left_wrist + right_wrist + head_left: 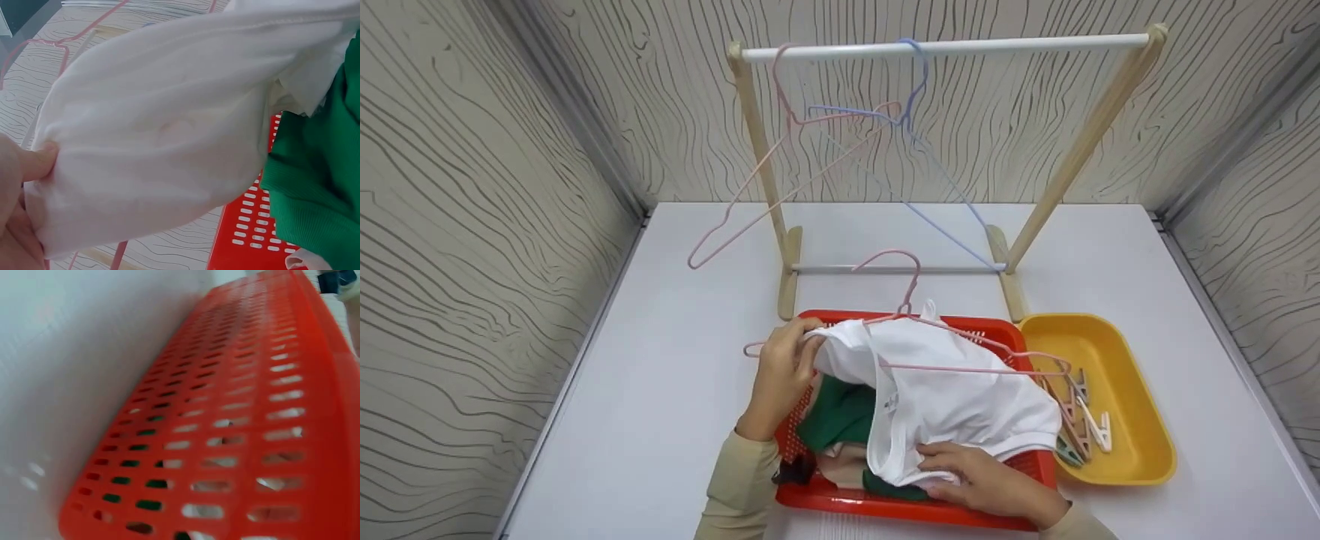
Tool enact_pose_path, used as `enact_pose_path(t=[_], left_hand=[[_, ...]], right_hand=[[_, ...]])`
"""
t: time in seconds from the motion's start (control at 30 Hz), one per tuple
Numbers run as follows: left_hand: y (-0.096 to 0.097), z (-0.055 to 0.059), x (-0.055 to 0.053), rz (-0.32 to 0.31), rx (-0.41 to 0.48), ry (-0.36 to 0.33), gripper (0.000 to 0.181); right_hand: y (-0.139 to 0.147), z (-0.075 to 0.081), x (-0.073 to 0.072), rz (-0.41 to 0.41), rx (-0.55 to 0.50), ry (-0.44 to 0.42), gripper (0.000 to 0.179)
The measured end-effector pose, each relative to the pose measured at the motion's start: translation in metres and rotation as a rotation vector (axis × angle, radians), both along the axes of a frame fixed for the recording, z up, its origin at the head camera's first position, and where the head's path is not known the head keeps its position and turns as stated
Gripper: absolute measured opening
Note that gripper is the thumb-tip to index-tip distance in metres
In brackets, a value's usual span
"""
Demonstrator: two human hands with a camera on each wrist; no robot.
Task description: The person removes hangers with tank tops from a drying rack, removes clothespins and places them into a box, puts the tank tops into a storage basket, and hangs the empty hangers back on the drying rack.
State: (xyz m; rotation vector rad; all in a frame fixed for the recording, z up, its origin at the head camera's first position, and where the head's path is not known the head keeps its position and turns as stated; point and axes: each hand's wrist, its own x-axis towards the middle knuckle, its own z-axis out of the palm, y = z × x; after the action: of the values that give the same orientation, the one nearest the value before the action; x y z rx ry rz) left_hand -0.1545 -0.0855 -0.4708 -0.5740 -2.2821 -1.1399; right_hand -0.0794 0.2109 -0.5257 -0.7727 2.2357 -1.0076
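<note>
A white T-shirt (960, 405) with its neckline and label showing lies over the red basket (840, 504). My left hand (784, 371) pinches one side of the shirt; the left wrist view shows the thumb on the white cloth (152, 140). My right hand (986, 480) grips the shirt by the neckline's lower part, thumb below the fingers. A pink hanger (960, 368) lies with its right part on top of the shirt. Cloth hides much of its left part, whose end pokes out beside my left hand. Green clothing (836, 412) lies beneath in the basket.
Behind stands a wooden rack with a white rail (1035, 43). A pink hanger (709, 251) and a blue hanger (952, 238) hang from it. Right of the basket, a yellow tray (1140, 420) holds several clothespins (1099, 431). The right wrist view shows mostly the basket's slotted wall (225, 405).
</note>
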Motion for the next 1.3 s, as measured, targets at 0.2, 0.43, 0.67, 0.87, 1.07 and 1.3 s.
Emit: enact_pose_path(t=[0.2, 0.43, 0.67, 0.87, 1.07, 1.3], left_hand=[[0.000, 0.001, 0.000, -0.007, 0.010, 0.002, 0.011], [0.000, -0.001, -0.001, -0.004, 0.006, 0.017, 0.013], [0.001, 0.000, -0.001, -0.008, 0.007, 0.007, 0.013], [0.003, -0.001, -0.002, -0.022, 0.003, 0.036, 0.014], [0.005, 0.001, -0.002, -0.032, 0.008, 0.014, 0.013], [0.006, 0.001, -0.002, -0.049, 0.005, -0.003, 0.013]], right_hand=[[0.006, 0.009, 0.002, -0.149, -0.046, 0.002, 0.040], [0.013, 0.020, 0.000, -0.181, -0.038, 0.122, 0.037], [0.018, 0.037, 0.000, -0.241, -0.040, 0.215, 0.032], [0.023, 0.053, 0.000, -0.395, -0.094, 0.650, 0.024], [0.039, 0.068, -0.012, -0.490, -0.297, 0.967, 0.040], [0.056, 0.078, -0.024, -0.507, -0.435, 1.016, 0.026]])
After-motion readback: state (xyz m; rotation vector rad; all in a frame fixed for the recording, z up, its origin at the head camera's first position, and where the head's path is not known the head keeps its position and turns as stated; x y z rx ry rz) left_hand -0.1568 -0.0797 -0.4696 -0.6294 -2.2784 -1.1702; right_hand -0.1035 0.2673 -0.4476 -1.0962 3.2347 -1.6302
